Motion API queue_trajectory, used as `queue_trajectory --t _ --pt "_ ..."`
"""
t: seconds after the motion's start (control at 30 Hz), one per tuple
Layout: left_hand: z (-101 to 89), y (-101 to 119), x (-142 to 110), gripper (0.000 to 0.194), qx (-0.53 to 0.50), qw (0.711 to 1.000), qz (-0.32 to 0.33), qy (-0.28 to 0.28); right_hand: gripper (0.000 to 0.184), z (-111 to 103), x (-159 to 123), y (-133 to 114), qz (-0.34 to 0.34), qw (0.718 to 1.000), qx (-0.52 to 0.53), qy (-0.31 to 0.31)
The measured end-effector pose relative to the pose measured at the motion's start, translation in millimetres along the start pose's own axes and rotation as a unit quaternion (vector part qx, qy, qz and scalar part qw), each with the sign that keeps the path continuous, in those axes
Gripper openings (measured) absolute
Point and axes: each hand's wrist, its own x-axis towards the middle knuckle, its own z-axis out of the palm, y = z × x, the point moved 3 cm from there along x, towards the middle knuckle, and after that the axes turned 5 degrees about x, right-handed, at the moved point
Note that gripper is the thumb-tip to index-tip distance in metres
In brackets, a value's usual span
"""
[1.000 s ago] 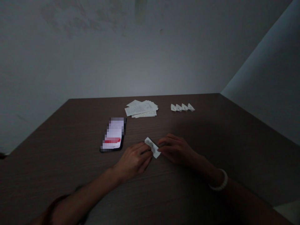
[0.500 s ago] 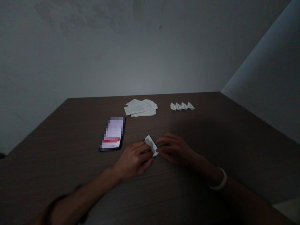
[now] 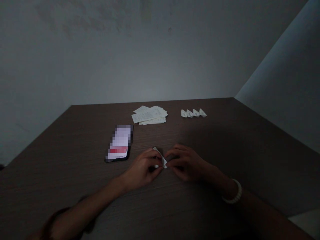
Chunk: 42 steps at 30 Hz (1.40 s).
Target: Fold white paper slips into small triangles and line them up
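Note:
A small folded piece of white paper (image 3: 163, 160) is between my hands, just above or on the dark table. My left hand (image 3: 144, 166) is closed on its left side, thumb and fingers pinching it. From the right, my right hand (image 3: 186, 162) pinches the paper's near right edge with its fingertips. Parts of the paper are hidden behind the left fingers. Farther back on the right stand several small folded paper pieces (image 3: 193, 113) in a row, pointed and pale.
A phone (image 3: 120, 141) with a lit, blurred screen lies left of my hands. A loose pile of printed paper slips (image 3: 150, 115) lies toward the back of the brown table (image 3: 75, 133). Behind the table rises a grey wall (image 3: 155, 66).
The paper has turned and now shows narrower, more edge-on. My left fingers have drawn closer around it, and my right hand has shifted slightly.

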Motion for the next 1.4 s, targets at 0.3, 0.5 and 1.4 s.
queue_trajectory --t 0.3,0.5,1.4 --pt "2.9 1 3 0.01 -0.025 0.997 -0.066 0.031 0.013 -1 1 -4 0.013 1.0 -0.002 -0.015" --pt "4.6 0 3 0.012 -0.028 0.997 -0.069 0.028 0.015 -1 1 -4 0.011 1.0 0.001 -0.012" --pt "4.2 -9 6 0.011 -0.037 0.992 -0.116 0.035 0.019 2 0 -12 -0.018 0.995 -0.077 -0.053"
